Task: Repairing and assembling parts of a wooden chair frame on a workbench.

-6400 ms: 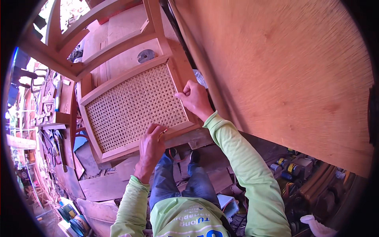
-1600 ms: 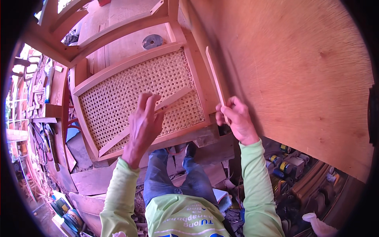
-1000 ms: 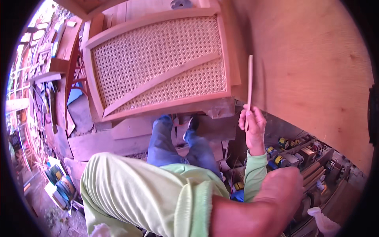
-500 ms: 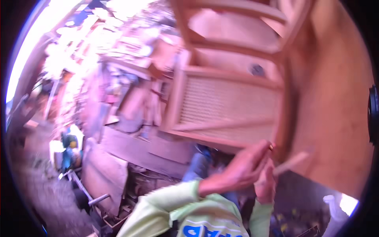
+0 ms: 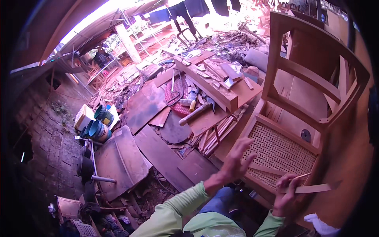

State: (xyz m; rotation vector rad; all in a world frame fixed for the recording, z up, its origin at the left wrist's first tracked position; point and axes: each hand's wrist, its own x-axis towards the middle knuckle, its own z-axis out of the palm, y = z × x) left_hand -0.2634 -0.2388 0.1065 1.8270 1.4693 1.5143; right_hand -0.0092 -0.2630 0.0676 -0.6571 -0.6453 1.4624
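A wooden chair point(image 5: 307, 81) on the right has a woven cane seat point(image 5: 278, 140) with a loose wooden strip point(image 5: 264, 170) lying diagonally across its lower part. My left hand point(image 5: 235, 166) is raised at the seat's lower left corner, fingers apart and holding nothing that I can see. Beside the seat's lower right, my right hand point(image 5: 286, 191) grips a flat wooden strip point(image 5: 314, 189) that points right. A thin pale stick, too small to identify, also sticks out from its fingers. A round grey disc point(image 5: 305, 135) lies beyond the seat.
Left of the chair is a cluttered bench point(image 5: 207, 122) with offcuts, a hammer point(image 5: 195, 114) and a clamp point(image 5: 175, 89). Buckets point(image 5: 100, 130), leaning boards point(image 5: 118, 166) and debris fill the left side. A plywood panel point(image 5: 341, 166) stands at the right. Clothes point(image 5: 187, 15) hang at the back.
The view has swung left and up, showing the yard. My left hand has parted from my right and opened. The strip in my right hand, upright earlier, now lies nearly level.
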